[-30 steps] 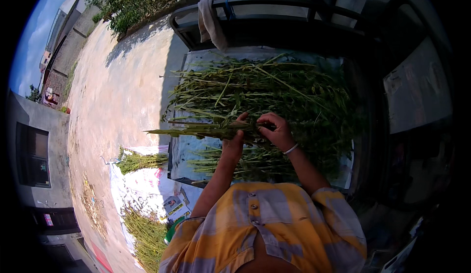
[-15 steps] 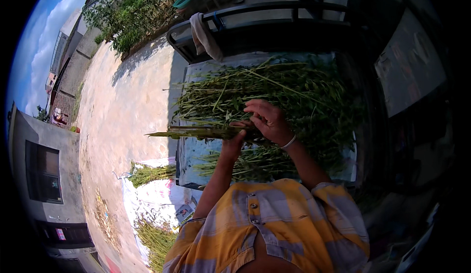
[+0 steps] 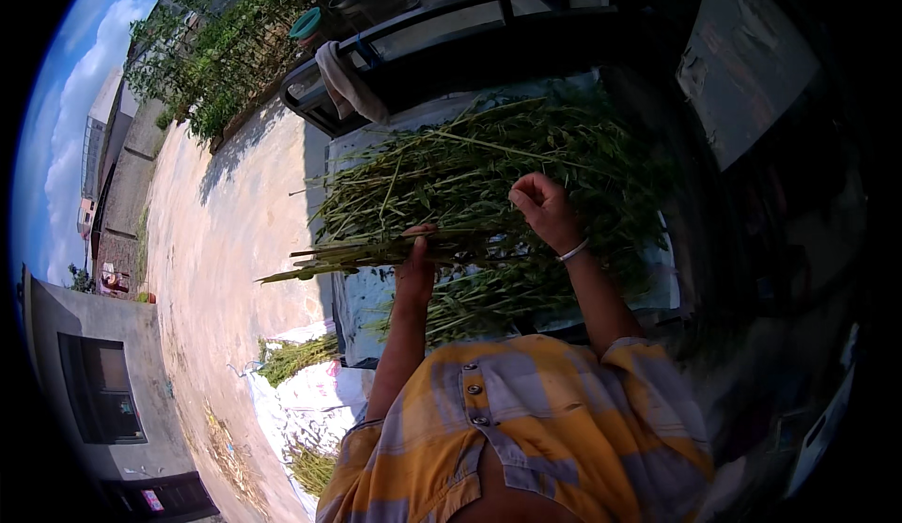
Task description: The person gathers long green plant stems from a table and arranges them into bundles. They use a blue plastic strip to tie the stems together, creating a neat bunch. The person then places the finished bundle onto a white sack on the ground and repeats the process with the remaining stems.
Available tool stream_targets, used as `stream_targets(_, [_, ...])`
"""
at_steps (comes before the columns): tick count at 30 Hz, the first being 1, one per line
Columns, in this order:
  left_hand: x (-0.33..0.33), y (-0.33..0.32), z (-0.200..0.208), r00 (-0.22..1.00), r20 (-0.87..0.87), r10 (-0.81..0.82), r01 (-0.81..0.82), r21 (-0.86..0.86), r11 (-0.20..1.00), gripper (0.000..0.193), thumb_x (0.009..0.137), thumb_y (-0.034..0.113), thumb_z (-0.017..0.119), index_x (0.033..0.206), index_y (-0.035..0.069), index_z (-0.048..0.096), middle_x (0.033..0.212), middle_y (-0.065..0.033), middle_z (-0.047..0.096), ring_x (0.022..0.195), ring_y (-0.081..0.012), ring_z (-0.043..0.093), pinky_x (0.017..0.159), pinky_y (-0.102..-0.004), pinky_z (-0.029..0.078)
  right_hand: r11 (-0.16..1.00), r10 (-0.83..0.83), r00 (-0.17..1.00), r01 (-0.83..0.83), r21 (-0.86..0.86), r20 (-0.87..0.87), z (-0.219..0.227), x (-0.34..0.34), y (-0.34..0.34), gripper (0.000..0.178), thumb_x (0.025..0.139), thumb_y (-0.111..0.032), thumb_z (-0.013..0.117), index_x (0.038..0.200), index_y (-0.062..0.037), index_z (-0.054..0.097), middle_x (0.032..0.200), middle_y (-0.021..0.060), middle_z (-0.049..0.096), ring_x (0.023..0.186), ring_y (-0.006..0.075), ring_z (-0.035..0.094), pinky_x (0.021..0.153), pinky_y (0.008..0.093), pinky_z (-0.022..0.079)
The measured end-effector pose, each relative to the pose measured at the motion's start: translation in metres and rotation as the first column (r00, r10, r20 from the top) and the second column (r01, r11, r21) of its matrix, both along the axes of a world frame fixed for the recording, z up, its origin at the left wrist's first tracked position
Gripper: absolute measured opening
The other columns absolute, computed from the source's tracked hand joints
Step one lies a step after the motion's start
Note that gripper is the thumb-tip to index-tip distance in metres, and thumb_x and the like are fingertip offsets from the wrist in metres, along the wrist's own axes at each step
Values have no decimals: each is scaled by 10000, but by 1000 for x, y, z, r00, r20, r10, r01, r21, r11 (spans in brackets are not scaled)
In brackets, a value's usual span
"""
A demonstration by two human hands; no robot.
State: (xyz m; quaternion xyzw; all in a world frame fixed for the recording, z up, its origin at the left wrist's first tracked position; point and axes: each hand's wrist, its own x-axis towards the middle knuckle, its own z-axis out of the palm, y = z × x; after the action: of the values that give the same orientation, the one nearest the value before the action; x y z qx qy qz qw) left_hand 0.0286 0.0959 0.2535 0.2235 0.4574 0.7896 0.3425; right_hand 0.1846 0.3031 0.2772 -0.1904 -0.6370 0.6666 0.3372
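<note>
My left hand [image 3: 414, 267] is closed round a bundle of green plant stalks [image 3: 348, 254], whose bare ends stick out to the left past the bed's edge. The leafy end of the bundle runs right, beneath my right hand. My right hand [image 3: 549, 213], with a pale bangle at its wrist, hovers over the leaves with its fingers curled together; whether anything is pinched in them is hidden. Behind the bundle lies a large heap of leafy stalks [image 3: 442, 166]. A smaller layer of stalks [image 3: 479, 305] is spread nearer my body. Both rest on a pale sheet [image 3: 362, 290].
A dark metal rail [image 3: 451, 17] bounds the bed's far side, with a grey cloth [image 3: 348, 86] draped over it. At lower left, more stalks [image 3: 293, 359] lie on a white sack sheet [image 3: 315, 401] on the concrete ground [image 3: 240, 241]. A dark panel stands at right.
My right hand has drawn away from the left to the right, its fingers curling in. The left hand still grips the bundle. My view has tilted and shifted slightly.
</note>
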Motion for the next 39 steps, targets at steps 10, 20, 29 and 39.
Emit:
stream_targets(10, [7,9,4,955,-272,114,-153,-127,980,150,873,113,543,1012,58,539,1089,-77,559,1038,-195,520,905,-357,404,975,-221,975,221,-6,3,-67,-8,-32,154,796,-29,585,932,-33,656,683,50,622,519,93,543,442,276,438])
stream_targets(20, [21,29,43,705,-706,-61,-351,-422,836,223,878,222,564,997,34,544,1053,-67,558,928,-178,526,845,-352,413,276,-560,784,-128,-953,-267,-143,80,24,78,853,-101,576,865,-29,548,642,26,498,526,87,439,410,206,329])
stream_targets(29, [4,24,12,917,-385,103,-227,-291,930,203,923,154,458,1066,34,538,1003,-94,560,884,-210,546,751,-334,460,927,-257,27,-274,255,966,-228,301,3,405,657,-343,742,922,-47,661,839,147,641,832,295,620,716,390,502])
stream_targets(39, [36,36,36,928,-357,107,-198,-230,953,258,922,235,488,1065,28,543,1058,-92,576,967,-167,522,851,-313,415,863,-98,994,108,494,-46,-25,19,-66,106,759,-139,638,842,-72,641,744,90,563,658,273,577,547,371,471])
